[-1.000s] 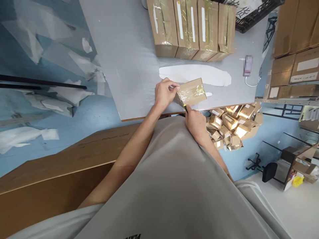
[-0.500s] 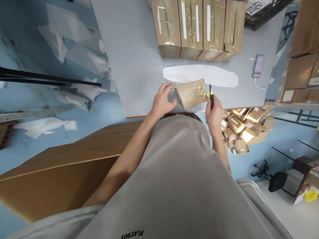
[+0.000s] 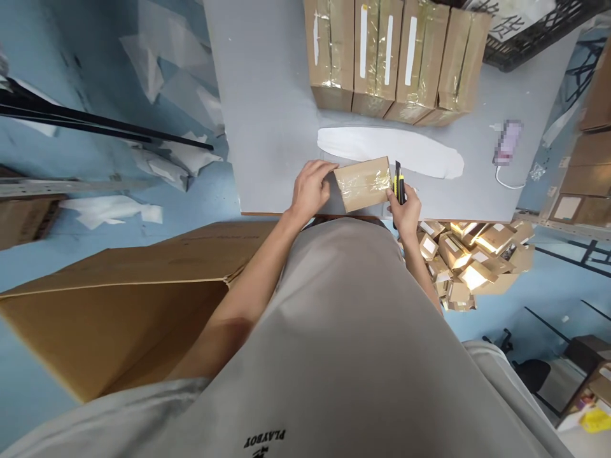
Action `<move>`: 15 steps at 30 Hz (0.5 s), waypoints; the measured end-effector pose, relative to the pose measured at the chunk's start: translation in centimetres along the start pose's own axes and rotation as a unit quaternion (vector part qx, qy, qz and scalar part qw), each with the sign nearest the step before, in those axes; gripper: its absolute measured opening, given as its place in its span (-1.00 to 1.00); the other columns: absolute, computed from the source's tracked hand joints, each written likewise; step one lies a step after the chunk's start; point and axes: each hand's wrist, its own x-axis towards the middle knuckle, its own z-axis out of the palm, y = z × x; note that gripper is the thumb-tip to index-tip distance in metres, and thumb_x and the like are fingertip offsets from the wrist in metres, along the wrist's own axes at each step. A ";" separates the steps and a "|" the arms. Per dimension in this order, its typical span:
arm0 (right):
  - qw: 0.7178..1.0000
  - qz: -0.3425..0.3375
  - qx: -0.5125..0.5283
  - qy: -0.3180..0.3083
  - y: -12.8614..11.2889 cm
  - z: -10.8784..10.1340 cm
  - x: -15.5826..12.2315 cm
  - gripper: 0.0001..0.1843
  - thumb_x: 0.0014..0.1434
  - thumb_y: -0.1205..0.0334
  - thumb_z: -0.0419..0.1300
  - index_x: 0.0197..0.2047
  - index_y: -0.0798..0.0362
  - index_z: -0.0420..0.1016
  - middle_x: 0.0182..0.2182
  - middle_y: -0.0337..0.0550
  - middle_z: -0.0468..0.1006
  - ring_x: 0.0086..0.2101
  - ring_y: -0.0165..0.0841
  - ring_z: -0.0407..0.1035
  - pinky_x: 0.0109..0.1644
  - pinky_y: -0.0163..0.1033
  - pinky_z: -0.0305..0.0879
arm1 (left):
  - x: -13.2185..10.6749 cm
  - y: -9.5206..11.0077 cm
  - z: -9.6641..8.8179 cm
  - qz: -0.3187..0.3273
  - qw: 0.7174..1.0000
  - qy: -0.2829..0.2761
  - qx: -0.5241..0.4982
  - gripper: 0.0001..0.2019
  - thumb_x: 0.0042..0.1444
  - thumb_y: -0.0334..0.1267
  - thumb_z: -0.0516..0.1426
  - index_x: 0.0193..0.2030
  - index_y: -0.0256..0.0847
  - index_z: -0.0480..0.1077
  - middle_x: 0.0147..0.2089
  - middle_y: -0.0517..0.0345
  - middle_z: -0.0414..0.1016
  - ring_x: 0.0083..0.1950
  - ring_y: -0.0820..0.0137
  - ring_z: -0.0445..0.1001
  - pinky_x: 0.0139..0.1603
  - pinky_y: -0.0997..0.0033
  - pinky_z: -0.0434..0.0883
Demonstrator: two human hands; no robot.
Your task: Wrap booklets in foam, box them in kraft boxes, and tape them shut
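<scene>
One taped box (image 3: 363, 186) lies near the edge of the worktop (image 3: 272, 127), presumably for reach; the right hand (image 3: 407, 207) grasps a cutter (image 3: 400, 189) (tip away, perhaps for safety), the left hand (image 3: 310, 191) unclenched beside the box.

Brand marking: PLAYBOY, in black print on the grey shirt (image 3: 353, 318), nearer the wearer than the right hand (image 3: 407, 207) and its grip on the utility knife (image 3: 400, 189). Sign: the white sheet (image 3: 534, 9) at the black crate (image 3: 510, 57), beyond the grip and to its right, carries large dark characters, of which 货 is legible. Labels: white labels (image 3: 428, 247) on the small boxes (image 3: 451, 251), right of the grip, are too small to read
</scene>
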 end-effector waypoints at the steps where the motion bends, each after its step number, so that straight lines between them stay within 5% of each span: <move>1: 1.000 0.004 0.003 0.004 0.1 0.0 0.2 -0.39 0.57 -0.21 0.13 0.39 0.06 0.56 0.07 0.05 0.63 -0.01 -0.13 0.61 0.09 -0.08 0.59 | -0.4 0.3 -0.2 -0.006 1.000 0.019 0.005 -0.53 0.25 -0.32 0.19 0.29 -0.04 0.58 0.27 -0.10 0.64 0.36 -0.06 0.52 0.48 -0.17 0.45; 5: 1.000 0.007 0.006 0.006 0.2 0.0 0.7 -0.42 0.58 -0.19 0.12 0.36 0.06 0.57 0.05 0.05 0.63 0.03 -0.11 0.60 0.14 -0.05 0.57 | -3.5 1.6 -0.1 -0.050 0.996 0.070 0.009 -0.61 0.25 -0.27 0.22 0.21 -0.08 0.57 0.22 -0.12 0.65 0.24 0.03 0.61 0.33 -0.01 0.56; 8: 1.000 0.007 0.015 -0.005 0.3 0.0 0.9 -0.45 0.58 -0.17 0.11 0.33 0.05 0.58 0.03 0.04 0.62 0.01 -0.11 0.60 0.11 -0.06 0.57 | -5.1 1.6 0.6 -0.078 0.997 0.002 -0.030 -0.51 0.22 -0.28 0.22 0.31 -0.08 0.52 0.26 -0.06 0.67 0.08 0.13 0.69 0.19 0.10 0.63; 11: 0.999 0.022 0.044 -0.014 0.5 -0.1 1.0 -0.50 0.57 -0.13 0.12 0.27 0.05 0.59 0.03 0.01 0.60 -0.13 -0.18 0.62 -0.01 -0.10 0.60 | -5.0 1.1 1.6 -0.067 0.995 -0.060 -0.053 -0.31 0.14 -0.25 0.31 0.45 -0.10 0.42 0.42 -0.10 0.60 0.26 0.04 0.66 0.30 0.05 0.60; 15: 0.998 0.012 0.064 -0.024 1.0 0.0 1.2 -0.52 0.58 -0.14 0.09 0.23 0.05 0.57 0.02 -0.03 0.58 -0.30 -0.31 0.57 -0.21 -0.20 0.58 | -3.9 0.5 2.3 -0.053 0.995 -0.073 -0.048 -0.38 0.04 -0.08 0.50 0.22 -0.10 0.50 0.28 -0.09 0.67 0.28 -0.03 0.62 0.29 0.02 0.56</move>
